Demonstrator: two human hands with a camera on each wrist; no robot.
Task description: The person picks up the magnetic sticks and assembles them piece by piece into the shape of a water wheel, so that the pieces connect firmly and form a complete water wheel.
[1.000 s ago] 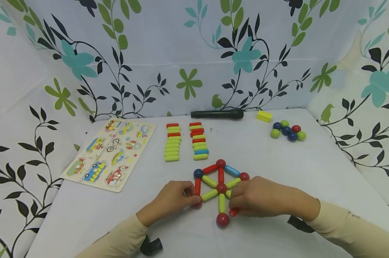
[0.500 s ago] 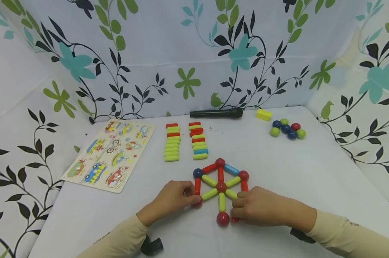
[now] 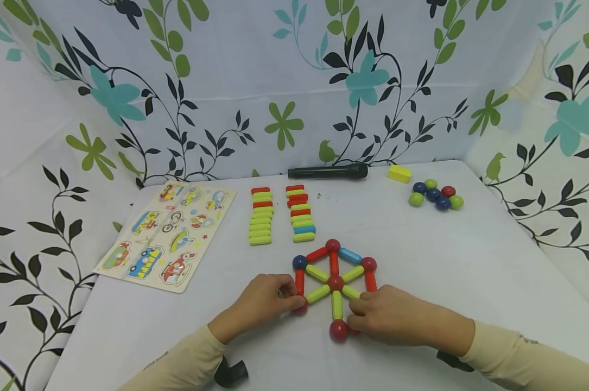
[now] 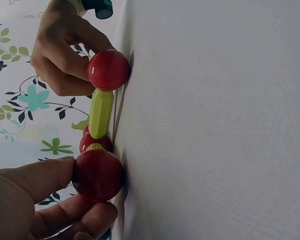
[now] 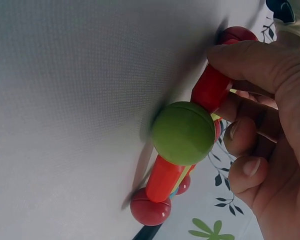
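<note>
A wheel-shaped figure of colored rods and balls lies on the white cloth, with spokes meeting at a central red ball (image 3: 335,283). My left hand (image 3: 265,300) pinches the red ball (image 4: 97,175) at the figure's lower left between thumb and fingers. At the lower right, my right hand (image 3: 397,317) pinches a red rod (image 5: 210,87) between thumb and finger. One end of that rod meets a green ball (image 5: 184,134), which the hand hides in the head view. Its other end reaches the front red ball (image 3: 339,330), where a yellow-green spoke (image 3: 337,305) also ends.
Two columns of loose rods (image 3: 260,220) lie behind the figure. A picture puzzle board (image 3: 169,233) is on the left. Farther back are a black microphone-like stick (image 3: 327,172), a yellow block (image 3: 399,174) and several loose balls (image 3: 433,195). Patterned cloth hangs behind.
My right hand has moved slightly toward me, bringing the red rod up against the front red ball. Another red rod on the right side has come into view. The left hand stays put.
</note>
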